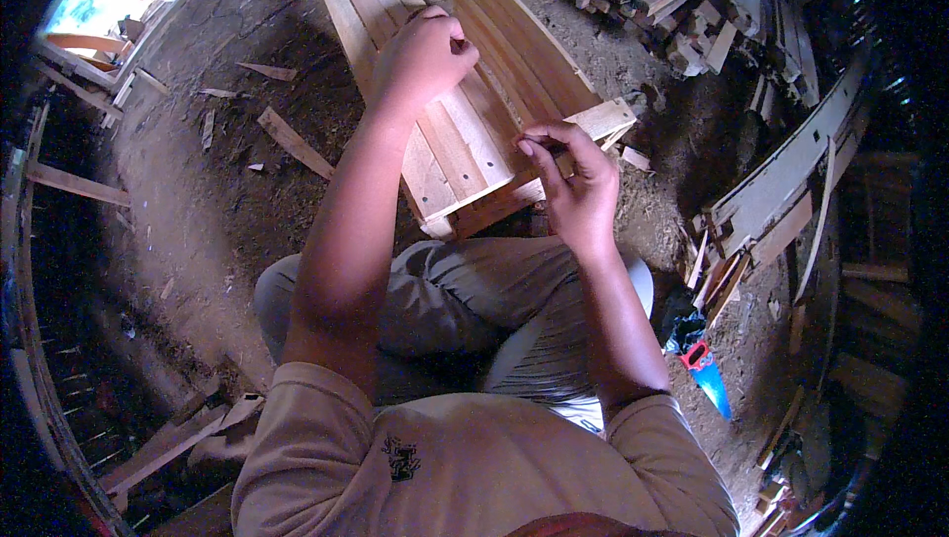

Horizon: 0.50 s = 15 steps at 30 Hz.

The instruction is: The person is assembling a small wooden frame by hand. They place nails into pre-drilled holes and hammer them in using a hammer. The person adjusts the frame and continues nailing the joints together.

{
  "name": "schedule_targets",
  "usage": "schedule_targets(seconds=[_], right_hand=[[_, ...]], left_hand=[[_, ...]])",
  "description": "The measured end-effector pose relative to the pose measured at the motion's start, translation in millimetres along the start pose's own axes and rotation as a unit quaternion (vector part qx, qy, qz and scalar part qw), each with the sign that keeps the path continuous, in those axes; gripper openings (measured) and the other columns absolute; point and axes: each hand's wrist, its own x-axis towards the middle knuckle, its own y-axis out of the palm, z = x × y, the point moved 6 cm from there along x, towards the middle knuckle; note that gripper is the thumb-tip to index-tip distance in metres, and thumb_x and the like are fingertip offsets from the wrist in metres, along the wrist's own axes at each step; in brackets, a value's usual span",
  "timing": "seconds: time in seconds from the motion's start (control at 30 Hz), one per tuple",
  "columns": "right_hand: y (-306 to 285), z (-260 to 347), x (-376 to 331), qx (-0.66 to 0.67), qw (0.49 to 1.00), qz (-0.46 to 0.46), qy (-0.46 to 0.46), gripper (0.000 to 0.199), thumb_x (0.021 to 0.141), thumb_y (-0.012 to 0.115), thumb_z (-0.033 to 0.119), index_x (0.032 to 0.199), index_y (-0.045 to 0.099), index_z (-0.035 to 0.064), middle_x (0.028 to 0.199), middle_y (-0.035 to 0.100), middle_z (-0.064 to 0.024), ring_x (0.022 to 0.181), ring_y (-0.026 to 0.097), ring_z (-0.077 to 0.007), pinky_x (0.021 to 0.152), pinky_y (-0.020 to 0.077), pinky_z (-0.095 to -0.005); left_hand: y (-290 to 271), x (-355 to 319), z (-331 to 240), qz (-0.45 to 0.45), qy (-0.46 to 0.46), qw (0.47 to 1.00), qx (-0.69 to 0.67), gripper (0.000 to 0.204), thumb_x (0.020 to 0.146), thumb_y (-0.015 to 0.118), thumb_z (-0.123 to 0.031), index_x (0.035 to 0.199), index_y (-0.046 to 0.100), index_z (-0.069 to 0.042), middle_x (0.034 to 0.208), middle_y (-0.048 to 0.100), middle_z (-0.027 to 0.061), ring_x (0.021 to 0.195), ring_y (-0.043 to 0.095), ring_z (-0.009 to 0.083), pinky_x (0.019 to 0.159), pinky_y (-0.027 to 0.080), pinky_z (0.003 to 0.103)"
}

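Note:
In front of my crossed legs stands a slatted wooden piece of furniture (435,169), like a bench or chair, with a slatted upright panel (524,38) along its right side. Several small dark round spots mark the near ends of its flat slats. My left hand (423,60) is over the middle of the slats, its fingers curled closed; whatever is in them is hidden. Lower and to the right, my right hand (581,179) is by the near right corner, thumb and forefinger pinched together. Anything between those fingertips is too small to name.
A handsaw (706,379) with a red handle and blue blade lies on the dirt floor at my right. Stacked timber offcuts (682,3) fill the far right. Long boards (781,176) lean at the right, and a loose wood strip (295,143) lies at the left.

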Motion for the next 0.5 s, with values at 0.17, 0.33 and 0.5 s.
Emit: schedule_targets(seconds=[0.17, 0.33, 0.5], right_hand=[[-5.9, 14.8, 4.0, -0.043, 0.996, 0.037, -0.070, 0.034, 0.079, 0.064, -0.016, 0.105, 0.073, 0.0034, 0.101, 0.074, -0.0132, 0.096, 0.072, -0.0282, 0.085, 0.0556, -0.0358], [-11.6, 16.8, 3.8, -0.058, 0.993, 0.039, -0.098, 0.048, 0.069, 0.057, -0.022, 0.106, 0.073, 0.0031, 0.104, 0.073, -0.0155, 0.097, 0.070, -0.0332, 0.087, 0.0550, -0.0378], [-13.7, 15.2, 5.1, -0.031, 0.993, 0.022, -0.111, 0.037, 0.076, 0.062, -0.017, 0.106, 0.073, 0.0034, 0.101, 0.073, -0.0146, 0.097, 0.070, -0.0342, 0.086, 0.0552, -0.0394]], left_hand=[[-2.8, -0.9, -1.4, -0.003, -0.008, 1.000, 0.017, 0.028, 0.089, 0.069, -0.026, 0.093, 0.069, 0.002, 0.102, 0.065, 0.0166, 0.099, 0.066, 0.0373, 0.086, 0.052, 0.043], [2.1, 2.9, 5.5, -0.025, 0.029, 0.998, 0.049, 0.031, 0.095, 0.067, -0.029, 0.098, 0.071, 0.002, 0.108, 0.069, 0.0197, 0.104, 0.066, 0.0374, 0.091, 0.052, 0.041], [-5.5, 6.3, 2.4, 0.041, -0.046, 0.997, -0.049, 0.030, 0.096, 0.067, -0.027, 0.102, 0.072, 0.001, 0.119, 0.067, 0.0221, 0.119, 0.061, 0.0399, 0.104, 0.047, 0.042]])
